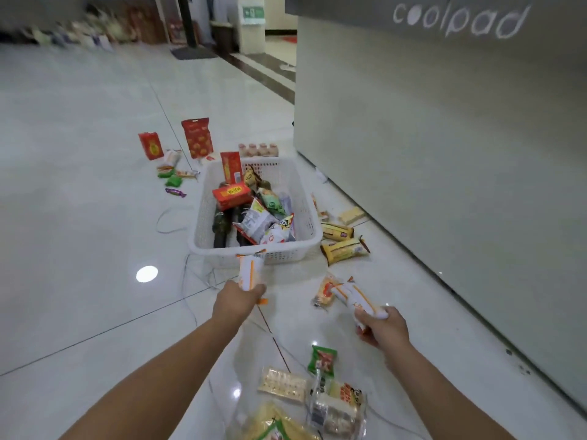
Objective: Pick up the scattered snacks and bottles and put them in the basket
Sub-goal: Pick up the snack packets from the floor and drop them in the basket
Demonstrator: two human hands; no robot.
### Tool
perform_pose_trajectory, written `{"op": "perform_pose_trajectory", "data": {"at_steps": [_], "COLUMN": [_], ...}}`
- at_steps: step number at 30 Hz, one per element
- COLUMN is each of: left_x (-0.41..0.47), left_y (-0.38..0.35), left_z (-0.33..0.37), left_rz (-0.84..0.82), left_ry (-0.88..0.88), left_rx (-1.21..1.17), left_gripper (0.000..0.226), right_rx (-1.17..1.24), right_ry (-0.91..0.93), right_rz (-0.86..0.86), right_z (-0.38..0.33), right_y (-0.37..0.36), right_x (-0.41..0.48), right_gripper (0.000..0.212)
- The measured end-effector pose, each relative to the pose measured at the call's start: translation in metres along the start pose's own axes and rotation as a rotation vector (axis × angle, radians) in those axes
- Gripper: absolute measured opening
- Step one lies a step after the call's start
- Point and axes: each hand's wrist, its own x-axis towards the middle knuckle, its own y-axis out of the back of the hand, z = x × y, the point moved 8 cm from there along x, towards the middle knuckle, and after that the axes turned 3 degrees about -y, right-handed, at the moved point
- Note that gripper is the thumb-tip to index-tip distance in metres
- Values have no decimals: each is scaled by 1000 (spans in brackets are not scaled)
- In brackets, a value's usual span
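A white plastic basket (pixel 203 217) stands on the tiled floor, holding red boxes, dark bottles and snack packets. My left hand (pixel 236 301) grips a white and orange snack packet (pixel 249 269), raised just in front of the basket's near rim. My right hand (pixel 382 327) grips a second white and orange packet (pixel 355 295) low over the floor, right of the basket. A small orange-red packet (pixel 324 293) lies beside it. Yellow snack bars (pixel 344 250) lie right of the basket. Green and clear packets (pixel 322 360) lie near me.
Red boxes (pixel 197 138), a row of small bottles (pixel 259 149) and green candies (pixel 173 181) lie beyond the basket. A grey counter (pixel 444 138) rises on the right. Thin cables (pixel 190 281) trail across the floor.
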Motion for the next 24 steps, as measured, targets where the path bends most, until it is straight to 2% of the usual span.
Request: {"op": "perform_pose_trajectory", "data": {"at_steps": [3,5,7,9,11,15,18,22,24], "left_x": [31,55,72,77,68,34,3,-47,-71], "left_y": [33,51,61,67,63,15,-43,-126,-158], "left_z": [48,88,114,111,87,35,13,-6,-19], "left_rz": [83,85,56,67,119,133,-9,-325,-478], "left_ry": [-22,-74,-79,-34,-40,-173,-296,-534,-576], "left_rx": [-153,-211,-166,41,226,397,469,634,685], "left_gripper": [55,70,95,105,101,93,91,88,82], "right_rx": [74,134,83,-103,-289,-444,-481,-581,-651], "right_ry": [48,82,55,49,40,5,-42,-74,-110], "right_rz": [-71,-174,-274,-290,-249,-200,-210,-280,-324], "right_z": [-57,-102,-129,-133,-114,-56,-15,35,60], "right_y": [-52,-91,-123,-137,-129,-87,-60,-34,-23], "right_x": [7,6,11,15,16,16,10,-6,-14], "right_gripper": [41,56,87,102,100,83,81,84,86]}}
